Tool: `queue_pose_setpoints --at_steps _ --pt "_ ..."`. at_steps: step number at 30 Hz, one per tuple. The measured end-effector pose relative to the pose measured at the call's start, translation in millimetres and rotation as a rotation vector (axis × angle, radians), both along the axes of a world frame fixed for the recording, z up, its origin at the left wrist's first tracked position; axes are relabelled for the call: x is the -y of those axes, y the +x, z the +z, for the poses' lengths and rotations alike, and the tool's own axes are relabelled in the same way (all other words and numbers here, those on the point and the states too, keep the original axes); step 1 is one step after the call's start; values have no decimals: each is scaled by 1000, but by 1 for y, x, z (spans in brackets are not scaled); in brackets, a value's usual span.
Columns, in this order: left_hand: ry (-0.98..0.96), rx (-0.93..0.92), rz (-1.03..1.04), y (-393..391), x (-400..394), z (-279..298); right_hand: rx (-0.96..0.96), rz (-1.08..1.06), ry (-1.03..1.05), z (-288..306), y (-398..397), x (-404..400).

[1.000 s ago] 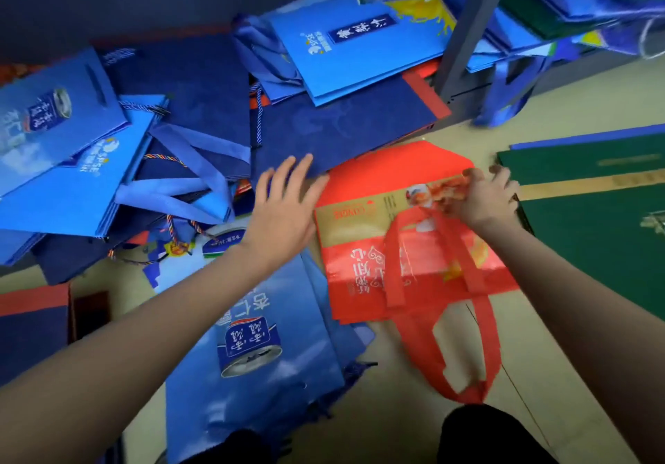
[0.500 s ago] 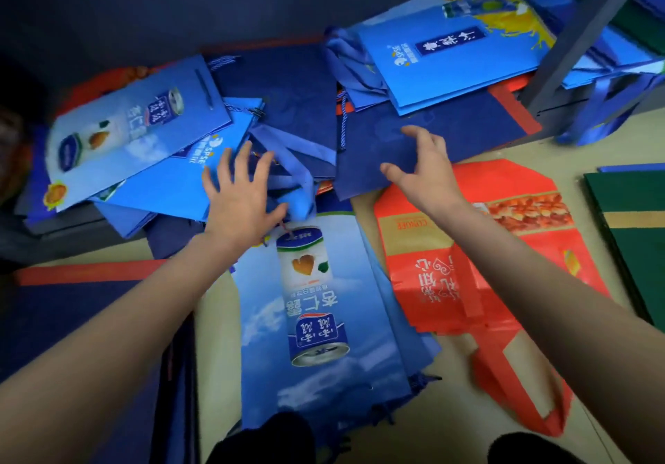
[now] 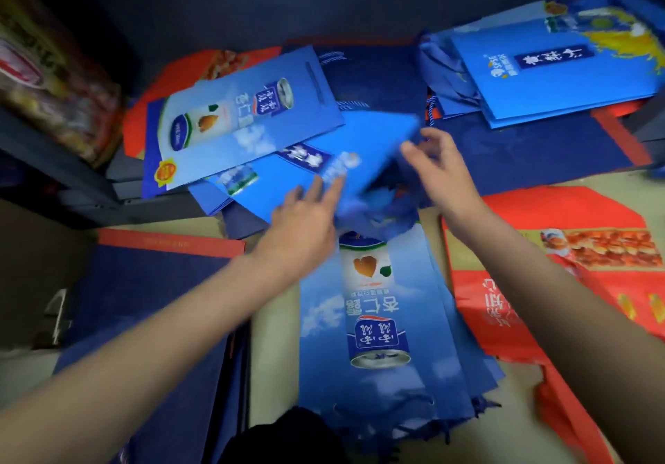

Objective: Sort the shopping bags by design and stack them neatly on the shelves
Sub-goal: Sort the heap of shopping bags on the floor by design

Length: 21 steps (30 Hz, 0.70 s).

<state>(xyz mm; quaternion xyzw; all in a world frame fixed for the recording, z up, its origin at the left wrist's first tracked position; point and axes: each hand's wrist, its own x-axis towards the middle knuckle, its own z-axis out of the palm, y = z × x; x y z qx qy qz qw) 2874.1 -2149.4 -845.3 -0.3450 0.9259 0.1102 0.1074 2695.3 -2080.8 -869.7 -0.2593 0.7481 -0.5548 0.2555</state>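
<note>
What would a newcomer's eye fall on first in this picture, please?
Both hands meet at the centre: the left hand and right hand reach into a blurred bright blue bag atop the heap. Below lies a sky-blue bag with a printed can; at the right, a red bag on the floor.

Head camera looks steeply down, close above floor [image 3: 277,337].

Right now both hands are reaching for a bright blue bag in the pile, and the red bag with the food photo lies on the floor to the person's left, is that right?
Not quite. In the head view the red bag lies to the person's right, beside the right hand's forearm. The rest holds: the left hand and right hand are both at the bright blue bag in the pile.
</note>
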Motion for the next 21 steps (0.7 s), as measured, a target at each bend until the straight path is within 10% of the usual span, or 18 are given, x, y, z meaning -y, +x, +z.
queue_pose_setpoints --at_steps 4,10,21 --pt "48 111 -220 18 -36 5 279 -134 -79 5 -30 -14" --pt "-22 -91 -164 11 5 2 124 77 27 -6 -54 -47" --pt "-215 250 -277 -29 15 -33 -54 139 524 -21 -109 -133"
